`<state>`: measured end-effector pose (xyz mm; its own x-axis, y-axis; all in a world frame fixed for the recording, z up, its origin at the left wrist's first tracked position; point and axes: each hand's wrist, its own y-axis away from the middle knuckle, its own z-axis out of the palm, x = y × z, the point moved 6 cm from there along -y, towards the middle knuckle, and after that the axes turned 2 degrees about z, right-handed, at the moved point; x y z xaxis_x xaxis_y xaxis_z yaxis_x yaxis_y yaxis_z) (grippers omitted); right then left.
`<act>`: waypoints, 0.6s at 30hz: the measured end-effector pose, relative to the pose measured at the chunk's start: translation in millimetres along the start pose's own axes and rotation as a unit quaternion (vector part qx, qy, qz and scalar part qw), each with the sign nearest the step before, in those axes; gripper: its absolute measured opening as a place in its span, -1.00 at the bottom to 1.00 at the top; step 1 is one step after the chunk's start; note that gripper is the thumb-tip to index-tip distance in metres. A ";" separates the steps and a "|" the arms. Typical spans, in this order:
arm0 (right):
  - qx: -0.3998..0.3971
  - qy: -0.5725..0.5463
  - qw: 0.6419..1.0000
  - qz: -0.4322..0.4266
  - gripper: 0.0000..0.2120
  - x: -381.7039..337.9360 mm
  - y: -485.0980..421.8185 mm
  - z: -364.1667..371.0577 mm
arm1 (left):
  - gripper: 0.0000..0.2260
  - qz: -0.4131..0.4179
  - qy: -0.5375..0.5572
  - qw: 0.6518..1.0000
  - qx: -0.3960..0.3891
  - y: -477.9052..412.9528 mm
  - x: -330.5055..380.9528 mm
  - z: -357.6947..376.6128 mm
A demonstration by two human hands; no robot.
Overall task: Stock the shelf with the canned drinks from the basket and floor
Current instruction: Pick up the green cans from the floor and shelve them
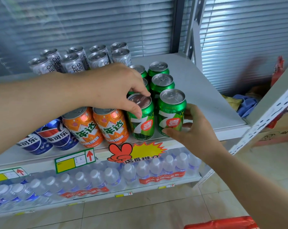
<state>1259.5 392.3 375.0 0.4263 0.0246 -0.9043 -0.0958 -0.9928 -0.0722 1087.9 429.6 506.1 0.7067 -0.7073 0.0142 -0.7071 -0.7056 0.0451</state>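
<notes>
Bright, soft light casts faint shadows, glare spots the orange cans (97, 124), frame edges bow, and the right background blurs.

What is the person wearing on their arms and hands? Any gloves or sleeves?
Nothing that shows. The left hand and the right hand are bare, with no gloves, rings or bracelets in view. Both forearms are bare too; no sleeve or watch shows.
</notes>
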 end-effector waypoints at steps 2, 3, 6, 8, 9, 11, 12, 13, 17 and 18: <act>-0.007 0.000 1.000 -0.002 -0.36 -0.8 -1.5 3.7 | -0.44 -0.007 0.000 1.000 -0.002 0.6 -0.1 -0.3; -0.009 0.001 1.000 -0.004 -0.35 -1.2 -2.3 5.0 | -0.45 -0.008 -0.001 1.000 -0.003 0.7 -0.1 -0.1; -0.010 0.001 1.000 -0.004 -0.33 -1.6 -2.8 7.1 | -0.46 -0.008 -0.005 1.000 -0.003 0.0 -0.6 0.1; -0.014 -0.001 1.000 0.001 -0.34 0.5 -2.4 7.0 | -0.46 -0.008 -0.011 1.000 -0.003 -1.0 -0.8 -0.2; -0.017 -0.003 1.000 0.004 -0.35 0.8 -1.8 6.6 | -0.46 -0.008 -0.014 1.000 -0.004 -1.3 -0.7 -0.1; -0.021 -0.001 1.000 0.006 -0.36 -0.5 -1.1 5.9 | -0.46 -0.005 -0.015 1.000 -0.001 -1.5 -0.3 -0.1; -0.024 0.002 1.000 0.007 -0.37 -1.5 -0.9 5.8 | -0.47 -0.003 -0.013 1.000 0.001 -1.4 -0.3 0.2; -0.027 0.005 1.000 0.007 -0.37 -2.7 -0.5 5.8 | -0.47 -0.002 -0.012 1.000 0.003 -0.9 0.0 0.4; -0.042 0.009 0.999 0.007 -0.38 -5.8 -0.6 5.4 | -0.48 -0.009 -0.012 1.000 0.004 0.6 -0.9 1.1; -0.046 0.010 0.999 0.009 -0.39 -6.1 -0.5 5.7 | -0.48 -0.012 -0.010 1.000 0.003 1.1 -1.0 1.3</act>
<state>1251.8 393.3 378.2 0.4437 0.0060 -0.8962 -0.0209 -0.9996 -0.0171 1086.4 429.5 504.8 0.7227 -0.6911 -0.0065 -0.6904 -0.7223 0.0394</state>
